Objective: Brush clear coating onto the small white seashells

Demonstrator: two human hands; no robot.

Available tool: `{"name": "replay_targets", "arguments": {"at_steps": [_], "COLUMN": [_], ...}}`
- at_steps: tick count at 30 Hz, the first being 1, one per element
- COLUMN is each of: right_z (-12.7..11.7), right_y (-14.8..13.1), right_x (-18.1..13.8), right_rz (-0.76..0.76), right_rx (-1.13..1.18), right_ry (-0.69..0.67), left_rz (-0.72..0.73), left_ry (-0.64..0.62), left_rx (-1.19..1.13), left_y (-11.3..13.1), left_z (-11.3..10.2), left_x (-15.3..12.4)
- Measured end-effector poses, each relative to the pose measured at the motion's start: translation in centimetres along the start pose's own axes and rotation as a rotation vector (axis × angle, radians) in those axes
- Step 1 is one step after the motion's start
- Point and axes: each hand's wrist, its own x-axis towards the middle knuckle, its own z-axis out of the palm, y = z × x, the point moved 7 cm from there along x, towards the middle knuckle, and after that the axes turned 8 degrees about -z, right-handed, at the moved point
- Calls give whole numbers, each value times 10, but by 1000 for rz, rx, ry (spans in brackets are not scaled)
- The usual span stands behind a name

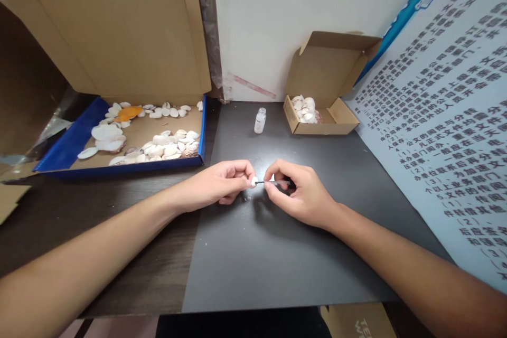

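Note:
My left hand (pixel 224 182) is closed in a pinch on a small white shell (pixel 254 181), held just above the dark mat (pixel 277 253). My right hand (pixel 295 190) is closed on a thin brush (pixel 266 182), whose tip touches the shell. Both hands meet at the middle of the mat. A small clear bottle (pixel 260 120) stands open behind them, near the wall.
A large blue-edged cardboard box (pixel 67 148) with several shells lies at the left, its lid up. A small cardboard box (pixel 336 119) holding shells sits at the back right. A printed poster (pixel 443 132) leans along the right side.

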Motion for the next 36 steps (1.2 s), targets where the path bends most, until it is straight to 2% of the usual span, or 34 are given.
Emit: {"name": "replay_targets", "arguments": {"at_steps": [11, 28, 36], "right_z": [1, 5, 1], "right_y": [1, 11, 7], "right_x": [1, -1, -1], "right_rz": [-7, 128, 94], "right_rx": [-47, 36, 19], "right_ry": [-11, -62, -31], "left_rz": [-24, -22, -23], "left_ry": [9, -4, 7], "left_rx": [14, 23, 34], "left_y": [1, 1, 1], "left_z": [1, 2, 2], "left_x": [-1, -1, -1]}}
